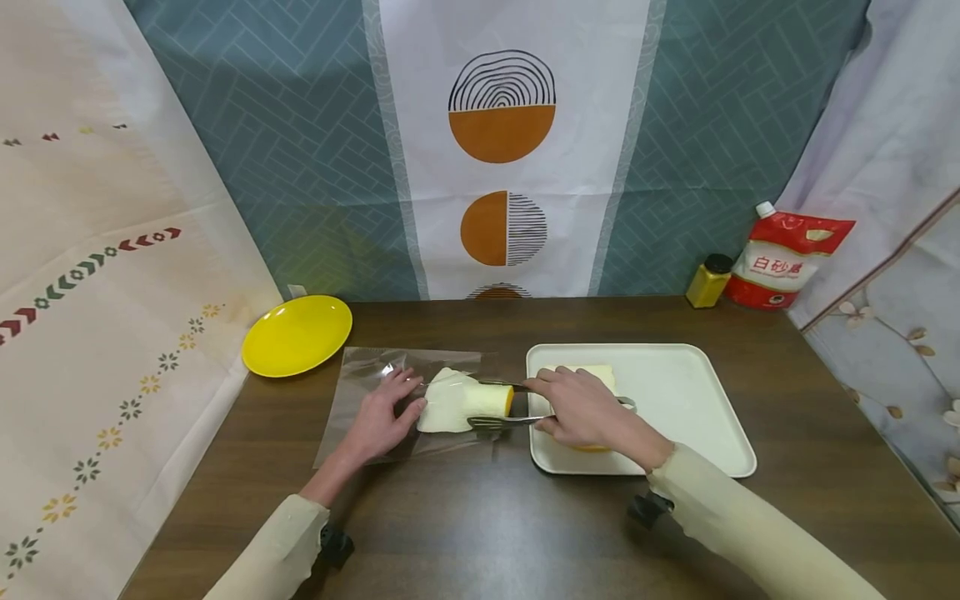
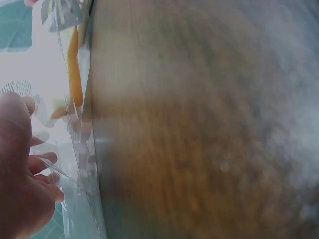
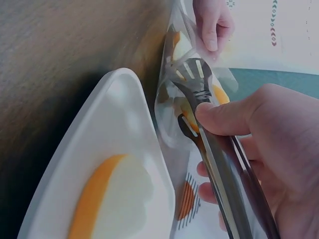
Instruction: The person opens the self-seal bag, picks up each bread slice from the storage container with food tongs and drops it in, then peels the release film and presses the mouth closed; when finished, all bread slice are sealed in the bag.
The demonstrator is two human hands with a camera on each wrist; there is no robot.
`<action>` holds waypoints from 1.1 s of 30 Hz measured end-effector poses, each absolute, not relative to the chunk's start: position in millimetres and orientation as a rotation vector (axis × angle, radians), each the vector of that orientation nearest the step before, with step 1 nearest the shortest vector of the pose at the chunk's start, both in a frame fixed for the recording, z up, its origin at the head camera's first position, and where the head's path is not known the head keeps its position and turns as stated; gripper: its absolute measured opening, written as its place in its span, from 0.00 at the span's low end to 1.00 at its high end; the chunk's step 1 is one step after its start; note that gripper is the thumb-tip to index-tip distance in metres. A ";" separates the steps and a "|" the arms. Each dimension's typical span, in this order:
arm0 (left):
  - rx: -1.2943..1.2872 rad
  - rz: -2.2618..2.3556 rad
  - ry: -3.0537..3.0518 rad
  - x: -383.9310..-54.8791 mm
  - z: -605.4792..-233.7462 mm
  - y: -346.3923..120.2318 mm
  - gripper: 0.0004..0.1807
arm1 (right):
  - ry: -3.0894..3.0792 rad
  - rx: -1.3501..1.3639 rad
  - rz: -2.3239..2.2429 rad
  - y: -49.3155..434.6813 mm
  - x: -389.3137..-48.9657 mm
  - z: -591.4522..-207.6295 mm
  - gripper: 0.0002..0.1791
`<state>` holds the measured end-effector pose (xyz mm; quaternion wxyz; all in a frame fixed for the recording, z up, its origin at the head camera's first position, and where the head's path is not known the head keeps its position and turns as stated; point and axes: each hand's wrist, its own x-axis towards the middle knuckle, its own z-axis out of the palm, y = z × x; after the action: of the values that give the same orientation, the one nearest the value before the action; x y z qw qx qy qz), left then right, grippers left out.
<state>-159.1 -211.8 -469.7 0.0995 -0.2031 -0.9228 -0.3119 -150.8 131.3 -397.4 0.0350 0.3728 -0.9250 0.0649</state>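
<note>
My left hand holds a clear plastic bag lying on the table, with thumb and fingers at its film. Inside the bag are pale bread slices with orange-yellow crust; one slice sits between the tips of metal tongs. My right hand grips the tongs' arms, pointing them left into the bag. In the right wrist view, the bag's film wraps round the tong heads. Under my right hand, more bread lies on a white tray. The left wrist view is blurred and shows the bag edge-on.
A yellow plate stands at the back left of the brown wooden table. At the back right are a yellow jar with a black lid and a red and white pouch. Patterned cloths hang behind and at both sides.
</note>
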 end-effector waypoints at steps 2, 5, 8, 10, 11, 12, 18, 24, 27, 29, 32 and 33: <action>-0.603 -0.923 -2.719 -159.0 -469.9 -210.6 0.23 | -2.845 1.156 0.191 127.2 -152.4 -398.4 0.31; -0.614 -0.921 -2.698 -158.6 -470.7 -209.8 0.23 | -2.859 1.172 0.196 121.0 -154.8 -400.0 0.31; -0.627 -0.925 -2.680 -158.1 -472.1 -209.6 0.23 | -2.866 1.186 0.204 115.8 -156.9 -401.6 0.31; -0.632 -0.932 -2.670 -157.9 -472.5 -209.5 0.23 | -2.863 1.192 0.210 112.9 -158.4 -402.4 0.32; -0.630 -0.934 -2.669 -157.8 -472.3 -209.3 0.23 | -2.860 1.192 0.213 111.5 -159.1 -402.7 0.32; -0.632 -0.940 -2.664 -157.9 -472.3 -209.2 0.23 | -2.858 1.193 0.214 110.1 -160.0 -403.0 0.32; -0.641 -0.939 -2.650 -159.2 -470.7 -209.5 0.23 | -2.842 1.212 0.219 103.9 -164.4 -406.3 0.32; -0.651 -0.948 -2.645 -158.6 -469.8 -208.4 0.23 | -2.837 1.224 0.250 98.2 -167.4 -406.8 0.31; -0.655 -0.950 -2.633 -158.9 -470.7 -207.8 0.22 | -2.829 1.230 0.257 95.6 -168.3 -406.8 0.32; -0.656 -0.950 -2.624 -159.0 -471.5 -207.6 0.22 | -2.824 1.232 0.258 93.8 -169.1 -407.8 0.32; -0.652 -0.956 -2.616 -159.1 -472.3 -207.6 0.22 | -2.816 1.230 0.242 91.3 -170.6 -410.4 0.33; -0.649 -0.955 -2.616 -159.2 -472.4 -207.5 0.22 | -2.815 1.227 0.238 90.6 -171.1 -411.2 0.33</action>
<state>-159.2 -207.5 -472.4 0.1407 -0.2248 -0.9057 -0.3308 -171.1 90.6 -411.2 0.0305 0.3982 -0.9135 0.0773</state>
